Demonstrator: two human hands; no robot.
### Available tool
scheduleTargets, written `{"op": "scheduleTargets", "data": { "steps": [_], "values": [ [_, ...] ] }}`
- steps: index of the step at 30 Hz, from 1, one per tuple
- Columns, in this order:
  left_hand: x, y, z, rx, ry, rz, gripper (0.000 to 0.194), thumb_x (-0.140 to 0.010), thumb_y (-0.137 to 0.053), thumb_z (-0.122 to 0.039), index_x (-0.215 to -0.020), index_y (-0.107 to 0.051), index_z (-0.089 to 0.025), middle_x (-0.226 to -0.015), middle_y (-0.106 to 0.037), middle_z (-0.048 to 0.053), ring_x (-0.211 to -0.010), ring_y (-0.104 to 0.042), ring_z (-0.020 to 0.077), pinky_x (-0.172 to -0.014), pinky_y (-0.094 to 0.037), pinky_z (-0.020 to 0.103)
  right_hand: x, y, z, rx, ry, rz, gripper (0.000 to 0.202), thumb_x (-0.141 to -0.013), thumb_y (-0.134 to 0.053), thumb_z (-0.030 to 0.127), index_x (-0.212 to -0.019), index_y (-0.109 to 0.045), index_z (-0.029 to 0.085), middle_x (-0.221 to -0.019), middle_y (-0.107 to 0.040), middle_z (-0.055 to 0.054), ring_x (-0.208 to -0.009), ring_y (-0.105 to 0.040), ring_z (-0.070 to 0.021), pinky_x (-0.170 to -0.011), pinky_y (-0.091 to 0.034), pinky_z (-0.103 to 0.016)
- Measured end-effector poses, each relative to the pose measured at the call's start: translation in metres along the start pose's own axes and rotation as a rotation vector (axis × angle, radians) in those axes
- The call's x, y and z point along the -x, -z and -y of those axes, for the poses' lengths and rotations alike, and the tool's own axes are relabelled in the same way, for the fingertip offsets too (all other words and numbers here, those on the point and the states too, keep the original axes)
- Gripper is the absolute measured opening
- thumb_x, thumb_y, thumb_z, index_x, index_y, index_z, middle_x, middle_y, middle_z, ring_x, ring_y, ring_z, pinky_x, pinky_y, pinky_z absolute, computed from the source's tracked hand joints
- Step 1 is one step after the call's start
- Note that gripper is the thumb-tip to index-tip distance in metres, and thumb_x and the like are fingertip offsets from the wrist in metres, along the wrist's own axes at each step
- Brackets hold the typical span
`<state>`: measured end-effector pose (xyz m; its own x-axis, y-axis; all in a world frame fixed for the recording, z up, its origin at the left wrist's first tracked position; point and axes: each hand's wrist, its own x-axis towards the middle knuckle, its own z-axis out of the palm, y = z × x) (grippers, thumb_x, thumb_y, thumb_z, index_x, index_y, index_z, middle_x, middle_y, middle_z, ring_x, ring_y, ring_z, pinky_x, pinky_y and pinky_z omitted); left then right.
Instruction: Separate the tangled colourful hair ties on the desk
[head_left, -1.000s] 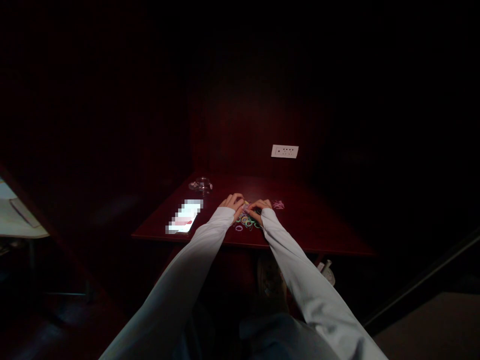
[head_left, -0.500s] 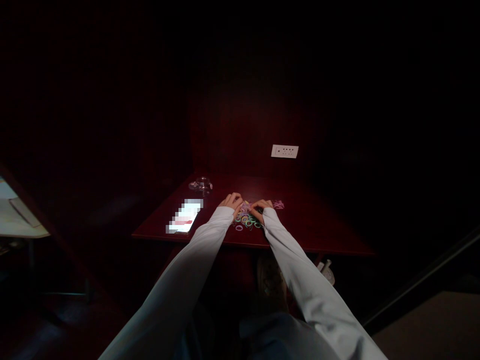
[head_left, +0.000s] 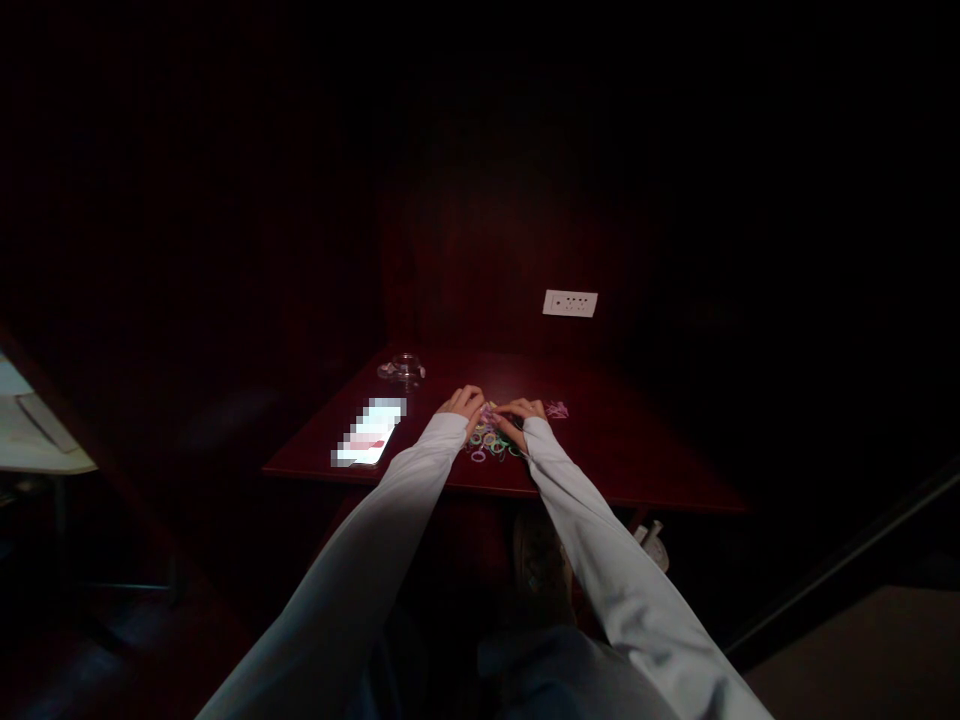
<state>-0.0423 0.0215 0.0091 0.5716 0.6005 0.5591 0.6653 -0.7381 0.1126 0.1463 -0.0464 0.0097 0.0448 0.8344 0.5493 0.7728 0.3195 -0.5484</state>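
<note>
A loose pile of small coloured hair ties [head_left: 491, 441], in purple, yellow and green, lies near the table's front edge. At its left side my left hand [head_left: 463, 403] is closed, fingers bent inward. Whatever its fingertips grip, if anything, is hidden. From the right my right hand [head_left: 523, 412] reaches over the pile, forefinger stretched out and thumb apart below it. Its fingertips are at the purple and yellow ties; no tie can be made out held in them. Just beyond this hand lies a separate small heap of pink-purple ties [head_left: 557, 410].
A lit phone [head_left: 373, 432] lies on the left of the dark red table [head_left: 622, 450]. Behind it is a clear round container [head_left: 407, 366]. A white socket plate [head_left: 570, 303] is set in the back panel. The surroundings are very dark.
My right forefinger has straightened and shifted slightly left over the pile, parting from the thumb. My left hand has stayed almost in place.
</note>
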Motion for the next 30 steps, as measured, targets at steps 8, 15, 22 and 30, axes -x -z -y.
{"op": "scheduleTargets", "data": {
  "steps": [8,15,22,30],
  "values": [
    [0.0,0.002,-0.004,-0.012,0.0,-0.011,0.021,-0.104,-0.049,-0.018,-0.118,-0.064,-0.023,-0.127,-0.062,0.007,-0.111,-0.061,0.0204,-0.092,-0.055,0.031,-0.001,0.0,-0.002,-0.012,-0.002,-0.004,0.03,-0.093,-0.071,0.055,-0.083,-0.084,0.03,-0.096,-0.07,-0.007,-0.105,-0.052,-0.0274,-0.097,-0.042,-0.042],
    [0.004,0.005,-0.006,0.012,0.015,-0.011,0.016,-0.105,-0.051,-0.023,-0.115,-0.063,-0.021,-0.126,-0.063,0.009,-0.112,-0.061,0.0219,-0.094,-0.055,0.034,-0.004,0.007,-0.005,0.031,-0.023,-0.062,0.032,-0.095,-0.067,0.054,-0.083,-0.082,0.029,-0.099,-0.07,-0.007,-0.103,-0.052,-0.0265,-0.095,-0.041,-0.042],
    [0.007,0.015,-0.008,0.068,0.034,0.023,0.012,-0.102,-0.054,-0.024,-0.11,-0.062,-0.023,-0.127,-0.063,0.007,-0.113,-0.059,0.0215,-0.096,-0.054,0.033,-0.002,0.047,-0.043,0.271,-0.429,-0.38,0.028,-0.097,-0.062,0.04,-0.083,-0.076,0.021,-0.104,-0.067,-0.014,-0.106,-0.046,-0.0325,-0.087,-0.032,-0.047],
    [0.006,0.014,-0.006,0.085,0.037,0.035,0.013,-0.101,-0.055,-0.025,-0.112,-0.062,-0.024,-0.128,-0.062,0.006,-0.116,-0.058,0.0224,-0.098,-0.053,0.034,0.005,0.048,-0.053,0.367,-0.436,-0.353,0.031,-0.093,-0.062,0.039,-0.067,-0.061,0.022,-0.097,-0.061,-0.016,-0.108,-0.041,-0.0352,-0.087,-0.025,-0.051]
  ]
}}
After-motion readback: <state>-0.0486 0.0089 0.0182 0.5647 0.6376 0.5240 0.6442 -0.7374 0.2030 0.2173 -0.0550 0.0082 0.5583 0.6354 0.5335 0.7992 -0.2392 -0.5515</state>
